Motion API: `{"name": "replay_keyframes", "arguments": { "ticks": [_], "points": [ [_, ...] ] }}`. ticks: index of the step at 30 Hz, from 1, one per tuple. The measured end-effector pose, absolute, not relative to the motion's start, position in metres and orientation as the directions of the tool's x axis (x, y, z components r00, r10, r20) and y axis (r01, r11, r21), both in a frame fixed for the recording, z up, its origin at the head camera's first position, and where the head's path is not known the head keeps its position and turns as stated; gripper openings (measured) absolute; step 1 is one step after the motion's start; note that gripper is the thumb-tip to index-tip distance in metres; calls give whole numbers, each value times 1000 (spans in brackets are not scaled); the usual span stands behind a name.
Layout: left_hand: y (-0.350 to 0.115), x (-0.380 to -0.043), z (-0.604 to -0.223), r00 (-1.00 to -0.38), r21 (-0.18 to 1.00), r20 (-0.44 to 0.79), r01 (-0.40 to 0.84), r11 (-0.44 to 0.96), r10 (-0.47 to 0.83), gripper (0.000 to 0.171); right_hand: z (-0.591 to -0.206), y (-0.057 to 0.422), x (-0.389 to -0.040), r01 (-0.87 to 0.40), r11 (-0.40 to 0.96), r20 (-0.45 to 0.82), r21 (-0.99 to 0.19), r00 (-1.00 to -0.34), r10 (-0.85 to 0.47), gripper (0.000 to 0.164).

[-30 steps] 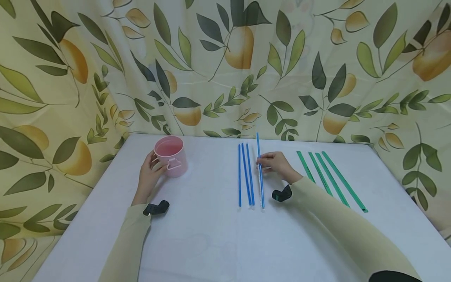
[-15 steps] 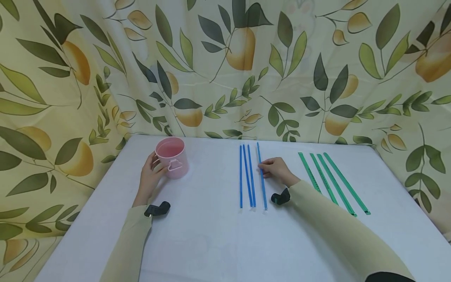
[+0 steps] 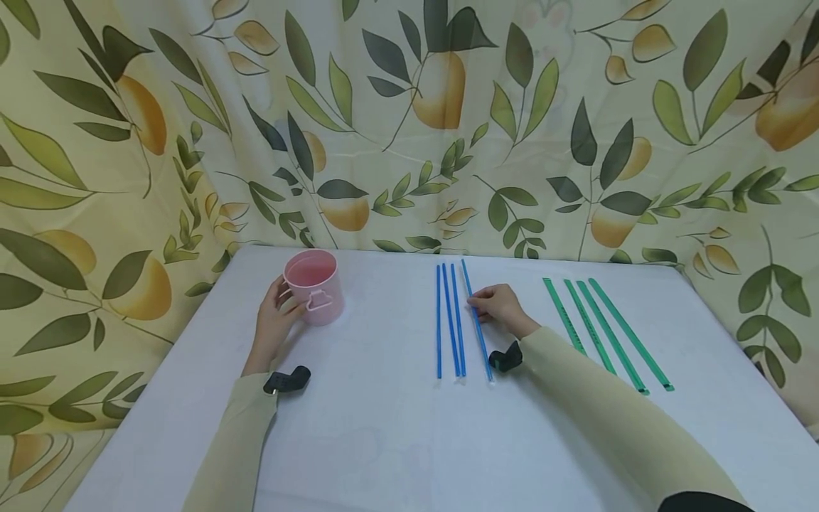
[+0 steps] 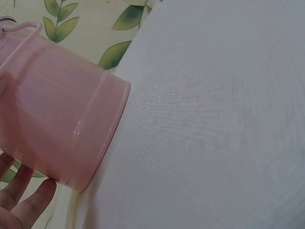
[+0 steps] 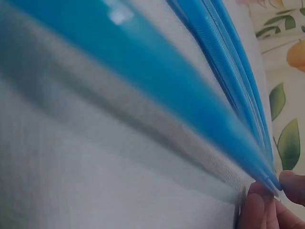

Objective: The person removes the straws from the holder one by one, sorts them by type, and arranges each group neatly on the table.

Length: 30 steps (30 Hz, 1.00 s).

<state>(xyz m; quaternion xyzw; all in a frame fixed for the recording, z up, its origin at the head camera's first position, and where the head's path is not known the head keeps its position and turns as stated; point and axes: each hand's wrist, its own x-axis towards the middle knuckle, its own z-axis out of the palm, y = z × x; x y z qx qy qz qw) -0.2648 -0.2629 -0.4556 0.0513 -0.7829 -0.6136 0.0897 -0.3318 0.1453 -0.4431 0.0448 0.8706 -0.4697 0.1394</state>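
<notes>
A pink cup (image 3: 323, 301) with a small side handle stands upright at the table's left. My left hand (image 3: 274, 321) grips it from the left, thumb near the handle; in the left wrist view several fingertips (image 4: 43, 191) lie along its wall. Between thumb and fingers, my right hand (image 3: 504, 307) pinches a blue drinking straw (image 3: 481, 340), seemingly in a clear wrapper. This straw slants, its near end pointing right, and fills much of the right wrist view (image 5: 157, 86). Just left of it lie several similar blue straws (image 3: 450, 320), roughly parallel and apart from it at the near end.
Several green strips, likely wrapped straws (image 3: 608, 331), lie slanted on the right, partly behind the right sleeve (image 3: 614, 398). A white cloth covers the table (image 3: 377, 427). Behind its far edge hangs a fruit-patterned curtain (image 3: 409, 185).
The right hand has brought the pinched straw down and nearer to me. Its near end has swung right, its far end slightly left. The left hand and cup stay put.
</notes>
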Motion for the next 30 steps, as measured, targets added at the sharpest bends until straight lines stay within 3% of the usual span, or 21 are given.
{"name": "replay_keyframes", "arguments": {
  "ticks": [18, 30],
  "points": [
    [-258, -269, -457, -977, 963, 126, 79, 259, -171, 73, -440, 162, -325, 222, 539, -305, -812, -950, -69, 35],
    [-281, -262, -441, -991, 929, 87, 43, 367, -105, 77, -420, 179, -313, 1, 471, -82, -882, -985, -151, 51]
  ]
}}
